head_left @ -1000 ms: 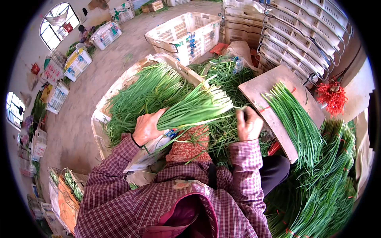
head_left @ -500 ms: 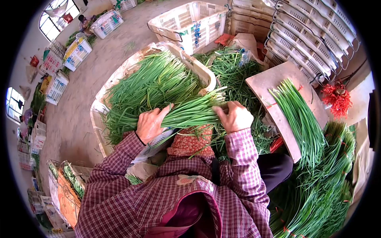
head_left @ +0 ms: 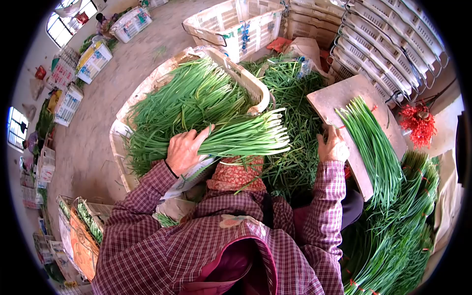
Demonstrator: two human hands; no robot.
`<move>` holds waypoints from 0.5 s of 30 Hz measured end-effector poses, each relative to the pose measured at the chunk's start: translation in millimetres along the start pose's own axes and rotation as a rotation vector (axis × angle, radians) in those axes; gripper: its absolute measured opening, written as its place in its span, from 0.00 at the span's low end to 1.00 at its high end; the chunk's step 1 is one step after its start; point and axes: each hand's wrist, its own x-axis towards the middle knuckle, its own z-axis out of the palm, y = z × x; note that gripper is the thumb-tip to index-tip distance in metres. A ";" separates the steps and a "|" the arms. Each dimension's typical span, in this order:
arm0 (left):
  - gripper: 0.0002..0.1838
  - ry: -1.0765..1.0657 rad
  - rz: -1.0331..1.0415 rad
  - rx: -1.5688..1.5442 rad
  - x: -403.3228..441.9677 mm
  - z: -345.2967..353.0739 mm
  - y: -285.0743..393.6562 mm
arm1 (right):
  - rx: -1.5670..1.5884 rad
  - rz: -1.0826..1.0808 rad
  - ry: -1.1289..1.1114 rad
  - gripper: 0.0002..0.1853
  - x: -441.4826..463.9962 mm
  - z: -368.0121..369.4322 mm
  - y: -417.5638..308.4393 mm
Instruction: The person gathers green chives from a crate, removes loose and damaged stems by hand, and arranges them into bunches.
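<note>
A loose bunch of garlic chives (head_left: 246, 135) lies across my lap at the crate's near edge, its pale ends pointing right. My left hand (head_left: 186, 151) is closed round its leafy part. My right hand (head_left: 333, 147) is over the left edge of a flat board (head_left: 319, 101), away from the bunch, with its fingers bent and thumb apart. Beside its fingertips a bit of red tie shows on the board. A second bunch of chives (head_left: 371, 142) rests on that board. More chives (head_left: 191, 98) fill the white crate (head_left: 260, 93) in front of me.
Loose green leaves (head_left: 295, 98) cover the floor between crate and board. Tied bundles (head_left: 398, 236) are piled at right, below red ties (head_left: 418, 124). Stacked crates (head_left: 383, 44) stand behind; another white crate (head_left: 236, 27) is at the back. Farther crates line the left wall.
My right hand has let go of the bunch's pale ends and moved right to the board's edge. My left hand still holds the bunch, whose cut ends now fan out.
</note>
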 end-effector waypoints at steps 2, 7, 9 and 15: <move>0.44 -0.012 0.016 0.008 0.9 1.6 0.9 | 0.221 -0.098 0.071 0.07 -3.5 -14.6 -35.5; 0.45 -0.025 0.076 0.063 4.1 -3.4 7.3 | -0.036 -0.146 -0.245 0.28 -6.4 8.4 -92.8; 0.45 -0.016 0.095 0.104 4.5 -4.4 9.2 | 0.074 -0.119 -0.285 0.29 -6.4 19.1 -95.7; 0.42 -0.027 0.122 0.108 5.7 -3.2 7.2 | 0.048 -0.059 -0.172 0.12 -14.4 44.1 -73.7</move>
